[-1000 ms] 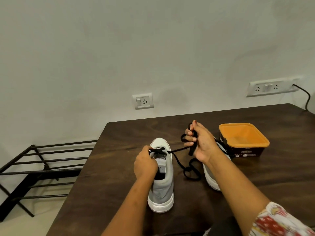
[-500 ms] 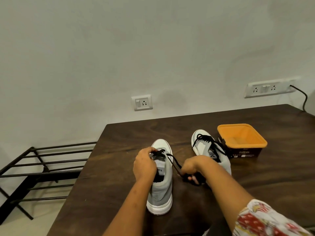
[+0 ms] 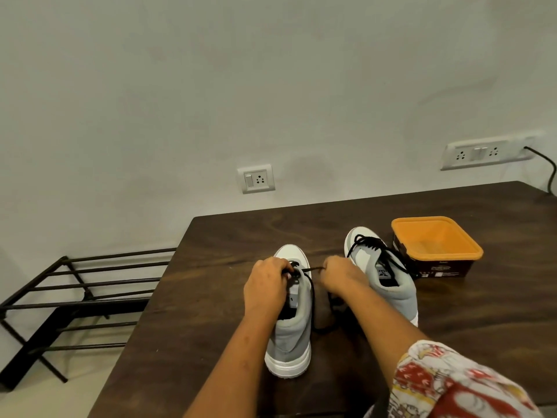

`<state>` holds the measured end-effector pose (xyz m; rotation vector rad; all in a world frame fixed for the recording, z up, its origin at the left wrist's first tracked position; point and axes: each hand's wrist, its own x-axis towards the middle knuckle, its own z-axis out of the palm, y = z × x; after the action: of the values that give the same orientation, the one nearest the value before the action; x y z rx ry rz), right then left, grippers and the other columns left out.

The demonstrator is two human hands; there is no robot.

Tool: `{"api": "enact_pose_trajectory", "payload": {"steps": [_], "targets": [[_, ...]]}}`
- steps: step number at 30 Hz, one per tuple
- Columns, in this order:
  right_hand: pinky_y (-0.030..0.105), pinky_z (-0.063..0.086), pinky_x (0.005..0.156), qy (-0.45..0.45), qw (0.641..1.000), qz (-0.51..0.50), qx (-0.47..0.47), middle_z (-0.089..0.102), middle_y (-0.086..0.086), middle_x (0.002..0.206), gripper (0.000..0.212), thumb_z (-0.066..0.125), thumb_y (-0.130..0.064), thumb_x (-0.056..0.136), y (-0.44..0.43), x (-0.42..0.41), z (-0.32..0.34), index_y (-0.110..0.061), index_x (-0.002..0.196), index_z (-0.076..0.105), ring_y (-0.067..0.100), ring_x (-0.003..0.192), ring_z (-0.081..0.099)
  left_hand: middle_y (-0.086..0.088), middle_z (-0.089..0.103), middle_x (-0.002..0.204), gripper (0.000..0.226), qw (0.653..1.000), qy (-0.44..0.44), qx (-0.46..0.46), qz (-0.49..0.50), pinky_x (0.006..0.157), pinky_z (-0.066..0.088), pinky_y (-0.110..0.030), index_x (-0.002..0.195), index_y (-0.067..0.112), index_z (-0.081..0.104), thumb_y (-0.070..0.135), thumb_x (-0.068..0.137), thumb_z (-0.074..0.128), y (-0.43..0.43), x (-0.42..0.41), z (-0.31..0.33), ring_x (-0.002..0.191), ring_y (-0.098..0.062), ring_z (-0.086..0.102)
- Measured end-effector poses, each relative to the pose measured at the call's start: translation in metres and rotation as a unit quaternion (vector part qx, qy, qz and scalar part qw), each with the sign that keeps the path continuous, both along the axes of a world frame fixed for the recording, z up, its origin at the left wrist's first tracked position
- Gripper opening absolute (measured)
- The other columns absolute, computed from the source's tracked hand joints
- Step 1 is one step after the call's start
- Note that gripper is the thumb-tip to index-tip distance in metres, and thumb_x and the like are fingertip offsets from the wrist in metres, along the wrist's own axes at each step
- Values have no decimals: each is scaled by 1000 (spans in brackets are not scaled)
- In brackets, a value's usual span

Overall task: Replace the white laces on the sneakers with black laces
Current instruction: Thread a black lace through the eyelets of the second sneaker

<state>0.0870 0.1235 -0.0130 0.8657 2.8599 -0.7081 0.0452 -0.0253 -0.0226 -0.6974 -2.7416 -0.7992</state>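
Left hand (image 3: pixel 266 285) pinches the black lace (image 3: pixel 312 269) at the near sneaker (image 3: pixel 294 327) eyelets, while right hand (image 3: pixel 340 274) grips its taut end.

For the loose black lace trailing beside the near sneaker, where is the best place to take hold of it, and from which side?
Probably at the short taut stretch of the black lace just right of the near sneaker's eyelets, pinched from the right, as the right hand does. There the lace is straight and raised off the table; its slack lies looped flat below, harder to pinch. The left hand steadies the eyelets.
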Motion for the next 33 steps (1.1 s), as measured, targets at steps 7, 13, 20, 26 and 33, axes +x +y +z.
{"api": "enact_pose_trajectory", "payload": {"steps": [7, 13, 20, 26, 33], "targets": [[33, 48, 70, 376, 867, -195, -262, 64, 8, 110, 30, 41, 1, 91, 11, 2, 26, -18, 102, 61, 23, 88, 59, 7, 59, 113, 17, 997, -15, -31, -64, 86, 47, -32, 102, 22, 67, 16, 89, 57, -2, -3, -1, 108, -15, 49], [23, 48, 60, 552, 622, -249, -496, 61, 2, 94, 21, 41, -5, 99, 19, 11, 53, -15, 107, 58, 9, 69, 57, 5, 63, 112, 26, 994, -72, 32, -74, 91, 45, -27, 101, 24, 70, 7, 86, 56, -4, -5, 5, 109, -14, 53], [18, 36, 37, 553, 667, -160, -473, 66, 4, 87, 21, 39, -19, 103, 21, 23, 70, -15, 107, 60, 5, 36, 39, 3, 64, 103, 11, 995, -87, 34, -27, 80, 49, -29, 90, 22, 71, 14, 85, 65, -2, -4, 12, 94, -14, 59], [18, 30, 34, 510, 772, -63, -374, 72, 3, 84, 19, 45, -24, 101, 21, 34, 84, -16, 104, 61, 4, 32, 32, 3, 69, 91, 5, 995, -94, -12, -25, 74, 50, -29, 83, 22, 68, 18, 80, 68, 6, -3, 16, 89, -17, 63], [16, 22, 39, 283, 820, 190, -460, 61, 12, 74, 22, 48, -16, 99, -26, 34, 91, -12, 88, 67, 2, 39, 33, 7, 66, 90, 19, 978, -137, 111, -111, 80, 50, -35, 101, 33, 57, 30, 84, 64, 1, 3, 31, 87, -16, 62]]}}
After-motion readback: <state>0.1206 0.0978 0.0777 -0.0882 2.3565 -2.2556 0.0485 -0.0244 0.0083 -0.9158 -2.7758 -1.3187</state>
